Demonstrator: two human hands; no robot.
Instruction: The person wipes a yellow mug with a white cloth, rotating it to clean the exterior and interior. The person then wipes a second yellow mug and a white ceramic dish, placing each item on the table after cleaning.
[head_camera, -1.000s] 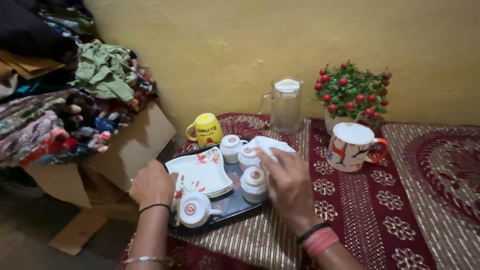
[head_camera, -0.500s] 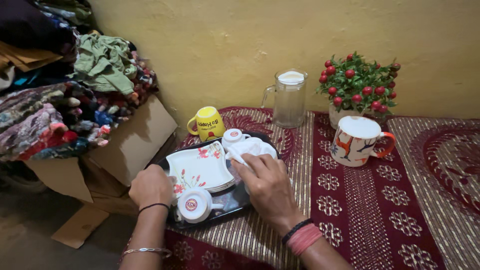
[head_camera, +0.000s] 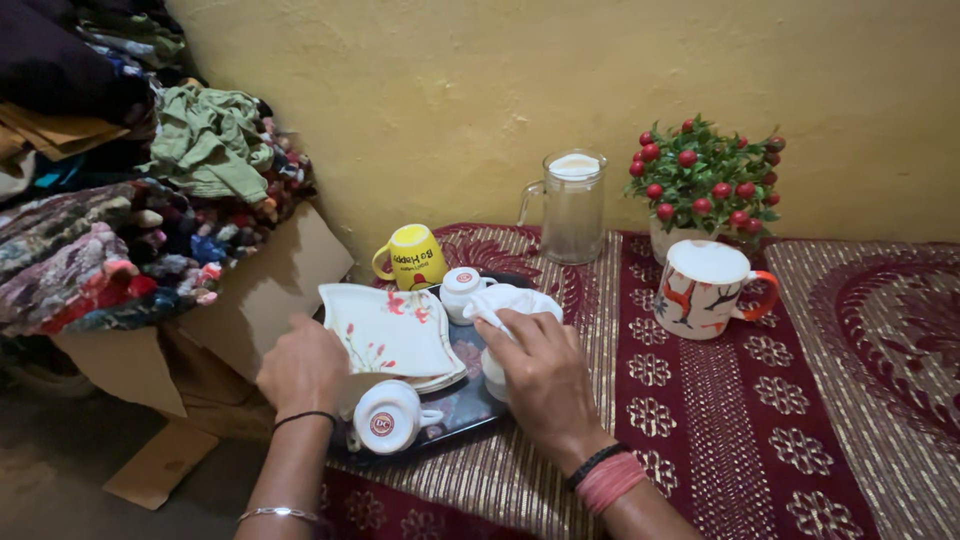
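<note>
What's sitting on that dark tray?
The dark tray carries white floral plates and upturned white cups. The right hand presses a white cloth over more cups, mostly covering them.

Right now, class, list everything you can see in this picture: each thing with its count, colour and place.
tray: one, dark, table's left end
plates: small stack, white with red flowers, on tray
cups: two in plain view upside down, white, on tray
cloth: one, white, over cups under the right hand
yellow mug: one, behind tray
jug: one, clear glass, by wall
plant: one, green with red berries, by wall
patterned mug: one, white and orange, upside down
tablecloth: maroon and gold
clothes: heap, mixed colours, left
left hand: on plates
right hand: pressing cloth
</note>
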